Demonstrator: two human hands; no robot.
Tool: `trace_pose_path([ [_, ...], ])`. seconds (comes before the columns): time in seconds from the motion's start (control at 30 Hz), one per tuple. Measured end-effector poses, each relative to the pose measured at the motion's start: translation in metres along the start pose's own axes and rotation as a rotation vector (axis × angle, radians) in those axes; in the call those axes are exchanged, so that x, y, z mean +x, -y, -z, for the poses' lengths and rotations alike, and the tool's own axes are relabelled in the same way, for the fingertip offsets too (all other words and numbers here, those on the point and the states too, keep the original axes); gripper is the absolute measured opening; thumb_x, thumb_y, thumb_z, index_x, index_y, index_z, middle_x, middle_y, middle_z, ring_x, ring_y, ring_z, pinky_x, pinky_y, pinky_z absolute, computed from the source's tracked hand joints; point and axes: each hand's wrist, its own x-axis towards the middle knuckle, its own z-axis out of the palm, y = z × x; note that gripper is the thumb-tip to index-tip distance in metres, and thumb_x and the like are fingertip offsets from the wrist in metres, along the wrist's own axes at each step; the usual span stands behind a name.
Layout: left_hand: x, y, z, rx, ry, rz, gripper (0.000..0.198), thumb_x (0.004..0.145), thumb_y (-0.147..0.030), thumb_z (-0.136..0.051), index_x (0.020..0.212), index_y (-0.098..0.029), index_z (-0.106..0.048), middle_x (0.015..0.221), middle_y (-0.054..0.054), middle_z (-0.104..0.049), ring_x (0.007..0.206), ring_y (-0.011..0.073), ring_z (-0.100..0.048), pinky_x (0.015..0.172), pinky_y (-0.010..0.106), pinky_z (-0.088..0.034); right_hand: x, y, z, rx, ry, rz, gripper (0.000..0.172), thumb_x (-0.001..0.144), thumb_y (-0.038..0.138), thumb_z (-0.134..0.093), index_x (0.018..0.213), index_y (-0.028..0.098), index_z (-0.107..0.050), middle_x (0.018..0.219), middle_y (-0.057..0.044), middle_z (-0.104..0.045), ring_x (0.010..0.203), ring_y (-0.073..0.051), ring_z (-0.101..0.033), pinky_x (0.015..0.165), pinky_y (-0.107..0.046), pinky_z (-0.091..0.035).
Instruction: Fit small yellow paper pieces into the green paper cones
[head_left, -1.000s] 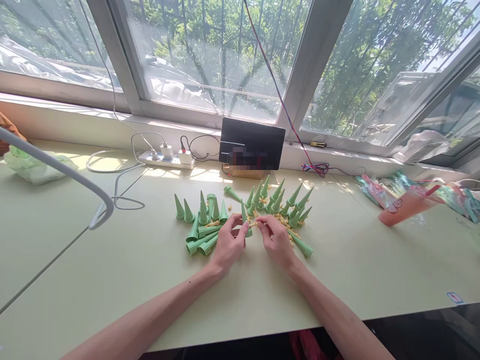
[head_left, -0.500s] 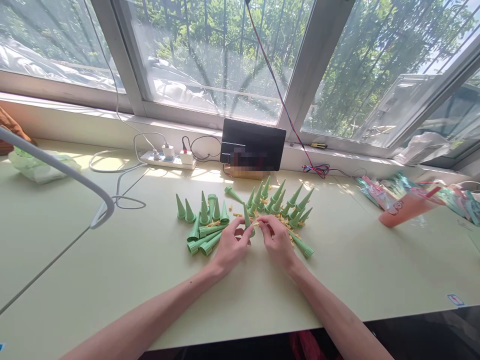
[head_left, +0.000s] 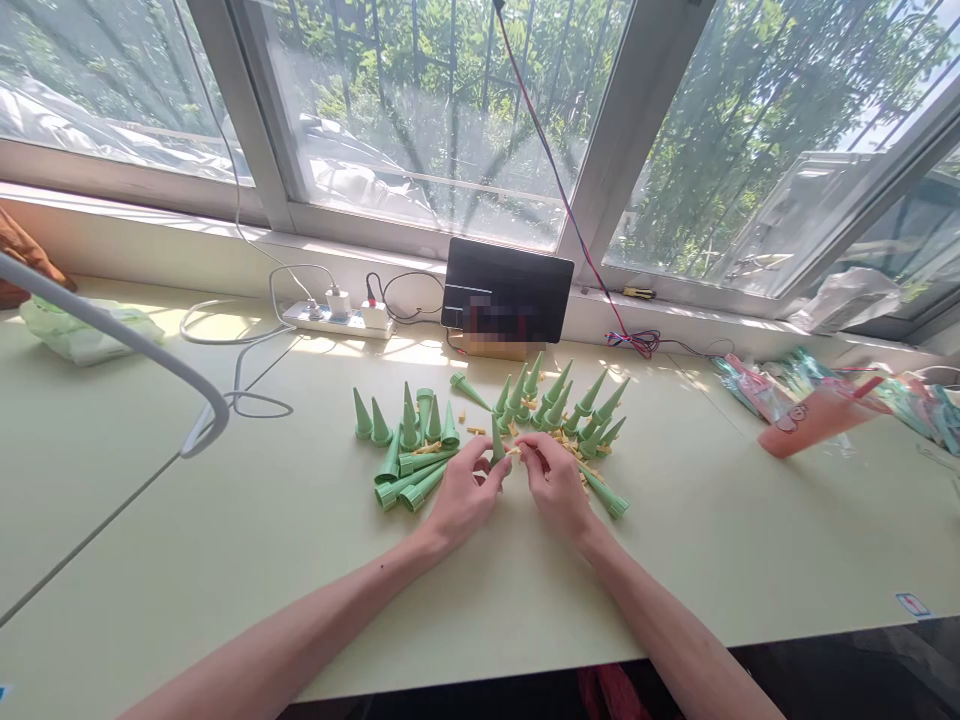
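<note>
My left hand (head_left: 471,487) is closed around a green plastic cone spike (head_left: 498,440), which points upward. Close by on the right, my right hand (head_left: 553,480) pinches a small yellow plastic piece (head_left: 515,452) at the side of that spike; whether the two parts touch is hard to make out. To the left lie and stand several green cone spikes (head_left: 411,466). Behind and right of my right hand stands another group of upright spikes (head_left: 589,400), with small yellow pieces among their bases. One more spike (head_left: 606,492) lies beside my right wrist.
A dark tablet (head_left: 506,290) leans at the back by the window. Left of it sits a power strip (head_left: 330,318) with cables. A grey curved rod (head_left: 150,350) crosses the left side. At right are a tilted pink cup (head_left: 810,420) and plastic packets (head_left: 750,385).
The spike in my left hand sits slightly lower, and the yellow piece shows a little more between the hands. Both hands have otherwise barely moved.
</note>
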Motion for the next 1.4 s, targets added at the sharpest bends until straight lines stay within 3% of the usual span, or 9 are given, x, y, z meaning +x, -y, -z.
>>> trace_pose_path([
  [0.37,-0.0006,-0.0021,-0.0007,0.052,-0.02,-0.016,0.022,0.089,-0.041,-0.057,0.093,-0.02,-0.062,0.083,0.001,-0.056,0.063,0.0116,-0.052,0.051,0.022,-0.043,-0.0003,-0.0015,-0.0009,-0.005,0.006,-0.005,0.021,0.1,0.03,-0.043,0.098,0.021,-0.062,0.083,-0.003,-0.063,0.068,-0.017,-0.055,0.062,-0.028,-0.044],
  [0.9,-0.0009,-0.0063,-0.0012,0.062,-0.069,0.035,0.023,0.087,-0.042,-0.06,0.091,-0.019,-0.059,0.065,-0.003,-0.052,0.052,0.0099,-0.048,0.047,0.021,-0.038,-0.0016,0.0029,-0.0009,0.045,0.014,-0.034,0.026,0.099,0.038,-0.048,0.106,0.019,-0.063,0.093,-0.005,-0.067,0.068,-0.015,-0.06,0.064,-0.027,-0.048],
  [1.4,-0.0014,0.0002,-0.0028,0.155,-0.026,-0.063,0.019,0.09,-0.038,-0.055,0.088,-0.018,-0.056,0.08,-0.001,-0.051,0.059,0.0091,-0.047,0.05,0.021,-0.041,-0.0008,0.0011,-0.0011,0.02,-0.003,-0.028,0.025,0.099,0.037,-0.047,0.101,0.019,-0.064,0.088,-0.004,-0.066,0.067,-0.015,-0.058,0.062,-0.028,-0.045],
])
